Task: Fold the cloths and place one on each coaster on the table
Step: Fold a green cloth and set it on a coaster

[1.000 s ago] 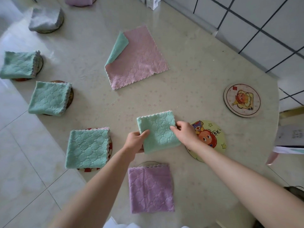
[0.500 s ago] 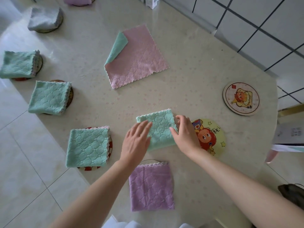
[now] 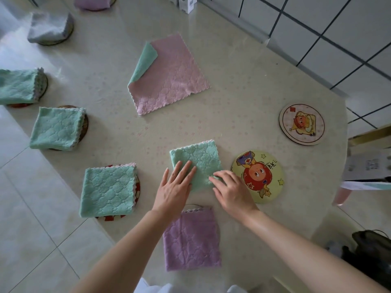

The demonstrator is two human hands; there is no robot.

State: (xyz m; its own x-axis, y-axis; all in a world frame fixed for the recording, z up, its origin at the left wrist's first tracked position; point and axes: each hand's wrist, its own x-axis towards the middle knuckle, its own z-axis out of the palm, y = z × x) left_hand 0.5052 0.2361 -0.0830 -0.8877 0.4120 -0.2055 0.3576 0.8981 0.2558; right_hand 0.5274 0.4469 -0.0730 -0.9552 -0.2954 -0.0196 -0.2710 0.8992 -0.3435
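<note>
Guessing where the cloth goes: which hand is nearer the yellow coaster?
Right. The right hand overlaps the edge of the yellow coaster, fingers curled at a corner of the folded green cloth. The left hand lies flat on that cloth's other side.

Pale round table [image 3: 243, 85] on glossy floor tiles [image 3: 31, 240], white-tiled wall [image 3: 338, 28] behind.

The left hand [image 3: 173, 188] is pressing flat on a folded green cloth [image 3: 197, 160] lying on the desk [image 3: 243, 85]. The right hand [image 3: 231, 192] is touching its near right corner, just beside a yellow coaster [image 3: 259, 176].
</note>
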